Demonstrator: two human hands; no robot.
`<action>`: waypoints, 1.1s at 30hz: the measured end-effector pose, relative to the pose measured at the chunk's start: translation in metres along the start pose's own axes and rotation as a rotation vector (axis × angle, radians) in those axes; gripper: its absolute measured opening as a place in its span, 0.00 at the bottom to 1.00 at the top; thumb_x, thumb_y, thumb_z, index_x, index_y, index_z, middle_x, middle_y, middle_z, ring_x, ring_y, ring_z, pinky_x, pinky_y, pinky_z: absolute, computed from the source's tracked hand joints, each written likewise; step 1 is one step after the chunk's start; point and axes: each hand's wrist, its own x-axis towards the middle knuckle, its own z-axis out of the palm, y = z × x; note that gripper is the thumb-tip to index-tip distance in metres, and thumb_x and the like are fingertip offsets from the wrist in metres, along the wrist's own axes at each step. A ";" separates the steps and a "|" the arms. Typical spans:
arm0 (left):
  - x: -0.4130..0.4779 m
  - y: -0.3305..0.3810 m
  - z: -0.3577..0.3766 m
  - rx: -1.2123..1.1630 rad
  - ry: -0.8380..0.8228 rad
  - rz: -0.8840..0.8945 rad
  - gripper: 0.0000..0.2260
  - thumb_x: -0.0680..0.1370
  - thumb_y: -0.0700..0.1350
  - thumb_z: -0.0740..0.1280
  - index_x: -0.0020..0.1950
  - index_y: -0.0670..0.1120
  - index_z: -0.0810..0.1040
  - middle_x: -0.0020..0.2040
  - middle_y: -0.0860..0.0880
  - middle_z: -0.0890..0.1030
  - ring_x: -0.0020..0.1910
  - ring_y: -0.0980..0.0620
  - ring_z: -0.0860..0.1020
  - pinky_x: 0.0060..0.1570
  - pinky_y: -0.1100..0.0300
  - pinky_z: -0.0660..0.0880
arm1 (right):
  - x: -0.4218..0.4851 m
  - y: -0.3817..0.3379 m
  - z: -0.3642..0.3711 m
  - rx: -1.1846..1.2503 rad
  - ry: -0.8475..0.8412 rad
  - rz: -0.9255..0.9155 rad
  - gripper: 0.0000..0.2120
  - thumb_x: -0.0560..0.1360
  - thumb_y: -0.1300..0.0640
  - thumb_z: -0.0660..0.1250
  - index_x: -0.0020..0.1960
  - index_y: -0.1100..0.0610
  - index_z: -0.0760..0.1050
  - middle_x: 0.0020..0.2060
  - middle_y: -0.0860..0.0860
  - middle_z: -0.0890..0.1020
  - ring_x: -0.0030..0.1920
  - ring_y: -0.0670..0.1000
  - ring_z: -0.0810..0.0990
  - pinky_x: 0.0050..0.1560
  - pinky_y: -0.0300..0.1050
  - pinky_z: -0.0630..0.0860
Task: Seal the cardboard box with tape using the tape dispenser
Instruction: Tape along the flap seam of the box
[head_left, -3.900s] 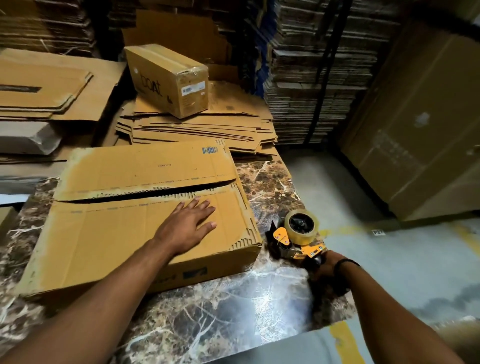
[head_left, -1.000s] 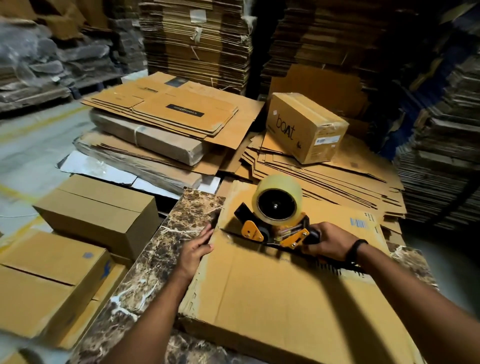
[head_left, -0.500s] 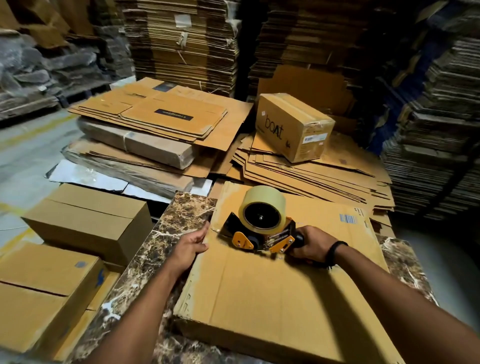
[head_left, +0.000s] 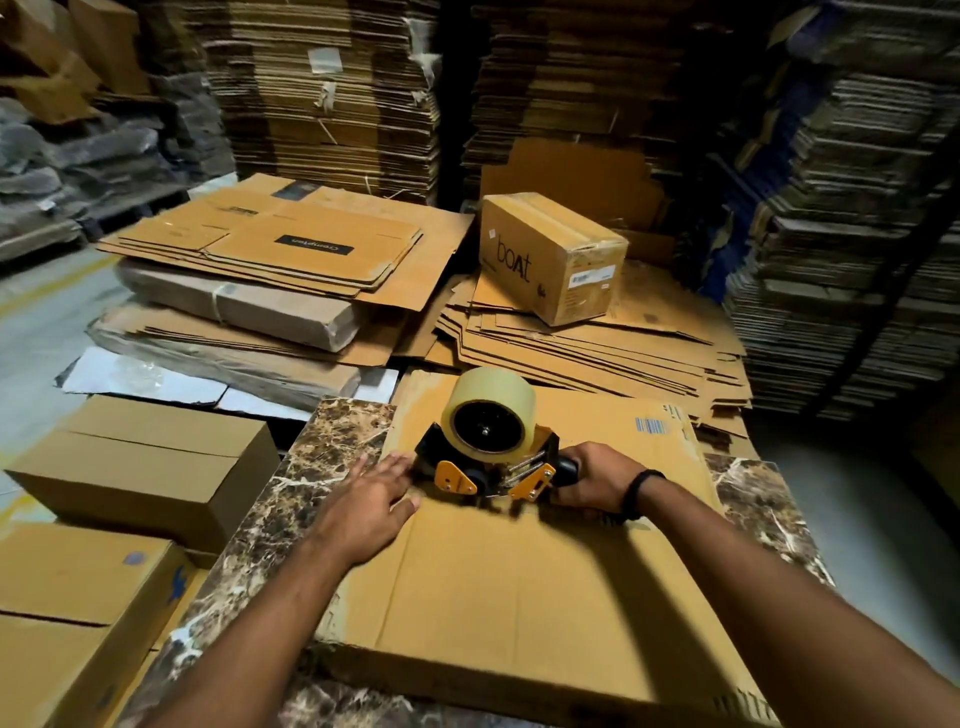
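Observation:
A large flat cardboard box (head_left: 519, 587) lies on the marble table (head_left: 291, 509), its two top flaps meeting in a seam that runs left to right. The orange and black tape dispenser (head_left: 488, 441), with a roll of clear tape on it, sits on the box near the left end of that seam. My right hand (head_left: 587, 480) grips its black handle. My left hand (head_left: 371, 506) lies flat on the box's left edge, fingers straight, fingertips touching the dispenser's front.
A sealed "boat" box (head_left: 550, 254) stands on a pile of flattened cartons (head_left: 597, 348) behind the table. More flat cartons (head_left: 270, 249) lie at back left. Closed boxes (head_left: 140, 467) sit on the floor at left. Tall cardboard stacks (head_left: 332, 83) wall the background.
My left hand has slid from the box's left edge up onto the flap, toward the dispenser's front. The dispenser stays near the seam's left end in my right hand.

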 end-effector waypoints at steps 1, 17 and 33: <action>-0.001 0.003 -0.003 0.022 0.001 0.011 0.23 0.80 0.59 0.52 0.73 0.53 0.60 0.75 0.58 0.52 0.72 0.58 0.44 0.72 0.53 0.43 | -0.004 0.008 -0.007 -0.043 0.012 0.006 0.07 0.69 0.53 0.72 0.41 0.47 0.73 0.37 0.46 0.80 0.36 0.47 0.78 0.33 0.37 0.71; 0.015 0.055 0.005 0.159 -0.083 0.161 0.37 0.73 0.69 0.40 0.76 0.50 0.54 0.76 0.54 0.53 0.75 0.55 0.52 0.70 0.59 0.49 | -0.026 0.048 -0.010 -0.204 0.020 0.075 0.09 0.71 0.50 0.69 0.49 0.51 0.75 0.44 0.50 0.81 0.45 0.51 0.78 0.44 0.45 0.75; 0.025 0.089 0.013 0.111 -0.159 0.326 0.29 0.79 0.62 0.50 0.76 0.48 0.54 0.77 0.51 0.53 0.75 0.54 0.51 0.71 0.60 0.48 | -0.063 0.097 -0.037 -0.287 0.033 0.288 0.11 0.71 0.48 0.72 0.50 0.50 0.76 0.44 0.49 0.80 0.47 0.50 0.79 0.50 0.44 0.78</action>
